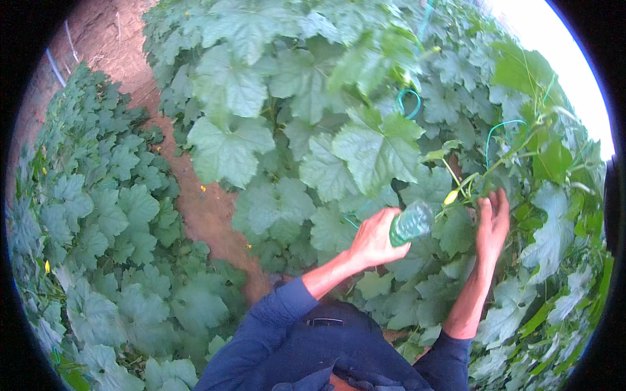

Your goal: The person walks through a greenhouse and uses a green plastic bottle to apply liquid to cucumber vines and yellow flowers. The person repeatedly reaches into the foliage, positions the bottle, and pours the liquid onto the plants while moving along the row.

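A small clear bottle [411, 224] with green contents or tint is gripped in my left hand [379, 237], tilted up to the right. Just past its end, a yellow flower bud [450, 197] sits on a green vine stem. My right hand [493, 220] is raised beside that stem, fingers upward and close to the vine [508, 156]; whether the fingertips touch it cannot be told. Broad lobed leaves [381, 146] lie beyond both hands. A loop of teal twine [410, 103] hangs among the leaves above the bottle.
Another teal string [503, 124] curves by the vine at the right. A strip of bare brown soil [205, 215] runs between two dense rows of leafy plants, the left row [107, 210] with a few yellow flowers. Pale thin strips [55, 67] show at the upper left.
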{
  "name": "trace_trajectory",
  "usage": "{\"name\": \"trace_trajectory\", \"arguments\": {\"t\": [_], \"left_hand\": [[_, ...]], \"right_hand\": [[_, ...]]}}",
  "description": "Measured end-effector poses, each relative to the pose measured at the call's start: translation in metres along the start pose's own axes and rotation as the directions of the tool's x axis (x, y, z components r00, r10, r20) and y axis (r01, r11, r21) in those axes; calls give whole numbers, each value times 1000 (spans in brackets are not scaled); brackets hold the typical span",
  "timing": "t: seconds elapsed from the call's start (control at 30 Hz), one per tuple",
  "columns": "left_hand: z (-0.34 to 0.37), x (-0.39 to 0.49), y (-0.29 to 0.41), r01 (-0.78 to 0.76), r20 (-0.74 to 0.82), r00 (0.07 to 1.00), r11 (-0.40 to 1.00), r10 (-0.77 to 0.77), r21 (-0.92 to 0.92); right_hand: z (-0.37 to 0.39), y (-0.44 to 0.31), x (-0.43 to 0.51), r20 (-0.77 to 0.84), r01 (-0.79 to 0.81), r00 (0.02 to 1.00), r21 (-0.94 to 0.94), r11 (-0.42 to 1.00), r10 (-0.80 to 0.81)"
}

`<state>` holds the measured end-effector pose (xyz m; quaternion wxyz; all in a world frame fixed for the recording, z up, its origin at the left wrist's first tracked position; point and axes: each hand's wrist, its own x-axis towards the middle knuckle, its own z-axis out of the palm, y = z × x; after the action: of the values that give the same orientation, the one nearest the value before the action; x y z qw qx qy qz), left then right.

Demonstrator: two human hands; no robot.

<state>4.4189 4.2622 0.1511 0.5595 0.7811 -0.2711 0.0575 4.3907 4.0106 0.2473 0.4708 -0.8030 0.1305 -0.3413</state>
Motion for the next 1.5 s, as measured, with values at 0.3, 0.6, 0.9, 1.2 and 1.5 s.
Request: {"name": "trace_trajectory", "arguments": {"t": [0.3,0.6,0.9,1.2,1.5], "left_hand": [[-144,-60,-68,17,22,1000,999,-17,35],[-301,-96,-106,113,-201,977,976,-75,185],[-398,-120,-135,296,-404,893,935,-199,194],[-435,-77,-164,327,-462,859,931,-221,163],[-479,-4,-183,307,-469,867,922,-169,235]], "right_hand": [[177,-197,-32,159,738,674,-177,651,-721],[444,-356,30,390,931,314,-305,201,-866],[452,-283,149,464,-63,831,-469,881,307],[512,-276,190,226,-166,970,341,925,90],[577,-241,232,175,-35,977,703,710,-126]]}}
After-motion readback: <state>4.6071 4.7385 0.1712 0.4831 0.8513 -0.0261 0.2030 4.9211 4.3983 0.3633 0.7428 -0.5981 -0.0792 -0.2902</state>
